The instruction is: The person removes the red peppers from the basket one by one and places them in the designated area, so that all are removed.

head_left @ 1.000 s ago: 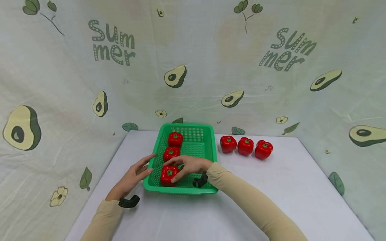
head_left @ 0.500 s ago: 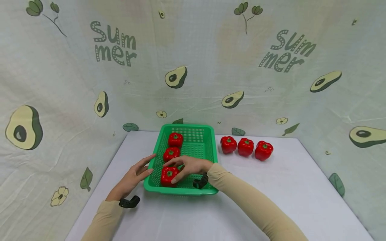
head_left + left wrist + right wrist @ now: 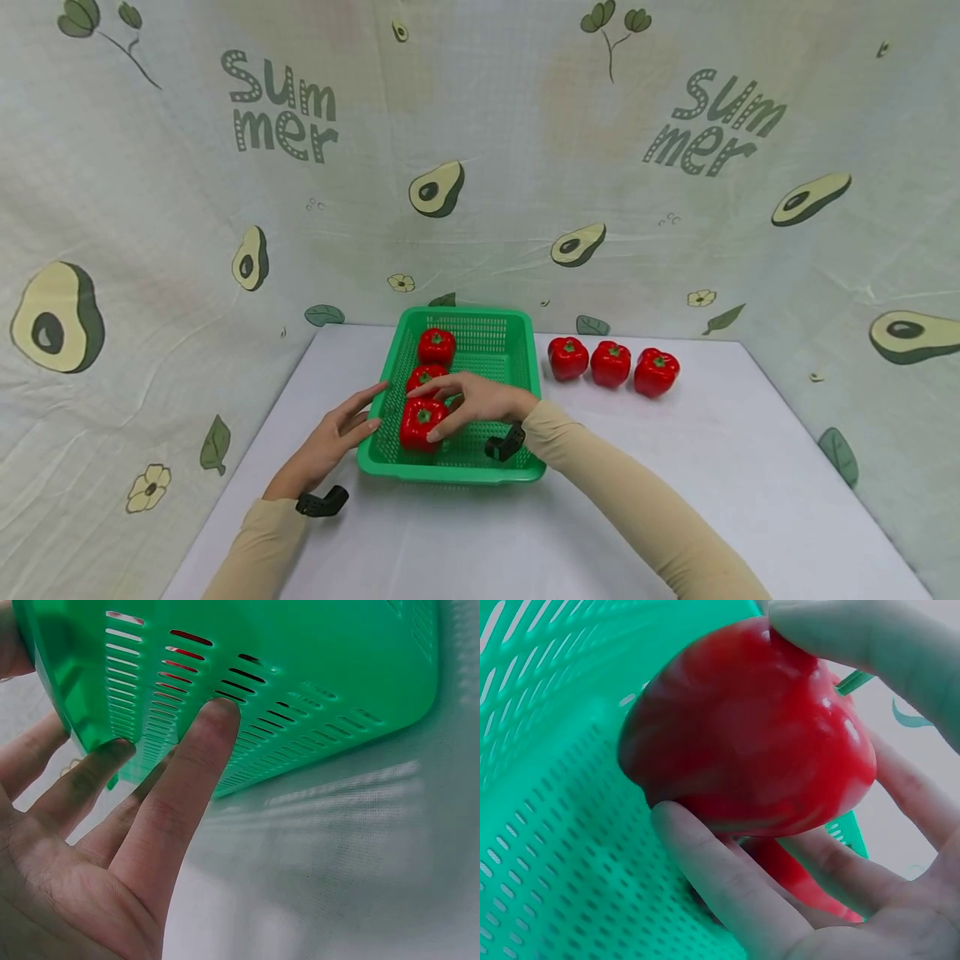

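My right hand (image 3: 476, 400) holds a glossy red bell pepper (image 3: 420, 427) with a green stem, at the near left inside the green plastic basket (image 3: 457, 475). In the right wrist view, thumb and fingers (image 3: 727, 877) span the pepper's sides, and basket floor shows below it. Behind it in the basket, a second bell pepper (image 3: 424, 377) is partly covered by the hand, and a third bell pepper (image 3: 437, 347) sits farther back. My left hand (image 3: 326, 442) touches the basket's left side with fairly straight fingers; the left wrist view shows fingertips against its slotted wall (image 3: 337, 660).
Three more red bell peppers stand in a row right of the basket: a left one (image 3: 567, 358), a middle one (image 3: 611, 364) and a right one (image 3: 656, 372). The white table (image 3: 637, 467) meets a printed cloth backdrop (image 3: 495, 150) behind and at the sides.
My right hand and its bell pepper have shifted slightly up and away from the basket's near wall, covering more of the pepper behind. My left hand stays in place.
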A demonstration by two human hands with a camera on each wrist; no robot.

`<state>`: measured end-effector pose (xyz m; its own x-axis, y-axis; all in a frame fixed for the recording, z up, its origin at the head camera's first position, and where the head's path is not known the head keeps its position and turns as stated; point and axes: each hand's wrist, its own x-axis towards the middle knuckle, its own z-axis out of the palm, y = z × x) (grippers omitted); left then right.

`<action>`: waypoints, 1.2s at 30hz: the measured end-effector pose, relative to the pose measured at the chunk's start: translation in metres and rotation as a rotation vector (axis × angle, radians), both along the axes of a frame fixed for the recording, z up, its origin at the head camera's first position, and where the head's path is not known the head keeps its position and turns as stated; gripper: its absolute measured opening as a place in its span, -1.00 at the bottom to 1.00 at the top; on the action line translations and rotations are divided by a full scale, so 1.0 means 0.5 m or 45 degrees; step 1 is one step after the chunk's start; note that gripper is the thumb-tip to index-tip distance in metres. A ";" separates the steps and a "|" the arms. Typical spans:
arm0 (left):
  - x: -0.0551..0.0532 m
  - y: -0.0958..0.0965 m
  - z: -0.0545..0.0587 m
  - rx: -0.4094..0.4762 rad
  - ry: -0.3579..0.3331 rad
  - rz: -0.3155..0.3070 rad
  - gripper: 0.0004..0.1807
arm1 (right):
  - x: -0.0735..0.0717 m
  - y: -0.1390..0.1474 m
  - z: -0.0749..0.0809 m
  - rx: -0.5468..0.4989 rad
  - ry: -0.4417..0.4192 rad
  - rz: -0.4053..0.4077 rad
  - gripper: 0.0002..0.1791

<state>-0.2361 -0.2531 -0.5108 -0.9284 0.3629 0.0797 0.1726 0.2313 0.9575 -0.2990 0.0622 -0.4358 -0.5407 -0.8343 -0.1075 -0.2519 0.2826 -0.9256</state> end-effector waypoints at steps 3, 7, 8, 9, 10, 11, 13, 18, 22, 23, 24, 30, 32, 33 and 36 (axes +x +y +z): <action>-0.002 0.000 0.000 -0.002 -0.004 0.000 -0.31 | -0.001 0.006 0.010 -0.040 -0.027 -0.016 -0.26; -0.005 -0.001 0.002 0.009 -0.002 -0.003 -0.31 | -0.003 0.015 0.024 -0.074 -0.065 -0.064 -0.28; -0.005 -0.001 0.002 0.014 -0.001 -0.004 -0.31 | -0.003 0.017 0.028 -0.074 -0.064 -0.081 -0.28; -0.006 -0.002 0.002 0.019 0.000 -0.005 -0.31 | -0.003 0.020 0.033 -0.082 -0.079 -0.093 -0.27; -0.006 -0.001 0.003 0.023 0.002 -0.007 -0.31 | -0.002 0.023 0.038 -0.087 -0.086 -0.107 -0.27; -0.006 -0.001 0.003 0.029 0.004 -0.009 -0.31 | -0.001 0.026 0.043 -0.091 -0.094 -0.122 -0.27; -0.007 0.000 0.004 0.038 0.006 -0.011 -0.31 | 0.000 0.033 0.052 -0.103 -0.108 -0.149 -0.27; -0.006 0.001 0.005 0.032 0.011 -0.009 -0.31 | 0.001 0.051 0.067 -0.147 -0.136 -0.212 -0.28; -0.004 0.002 0.007 0.006 0.016 0.000 -0.30 | 0.003 0.066 0.079 -0.171 -0.142 -0.267 -0.27; -0.004 0.002 0.007 0.002 0.018 0.001 -0.30 | 0.003 0.069 0.083 -0.175 -0.140 -0.285 -0.27; -0.004 0.002 0.007 0.001 0.020 0.002 -0.30 | 0.004 0.073 0.087 -0.174 -0.137 -0.309 -0.27; -0.003 0.000 0.005 -0.004 0.008 0.008 -0.31 | 0.007 0.094 0.107 -0.195 -0.169 -0.445 -0.26; -0.003 0.000 0.004 -0.007 0.003 0.012 -0.30 | 0.007 0.102 0.111 -0.203 -0.177 -0.475 -0.26; -0.003 0.000 0.003 -0.007 0.001 0.014 -0.30 | 0.007 0.106 0.113 -0.211 -0.180 -0.489 -0.26; -0.002 0.001 0.002 -0.005 -0.006 0.015 -0.30 | 0.008 0.118 0.120 -0.235 -0.171 -0.526 -0.26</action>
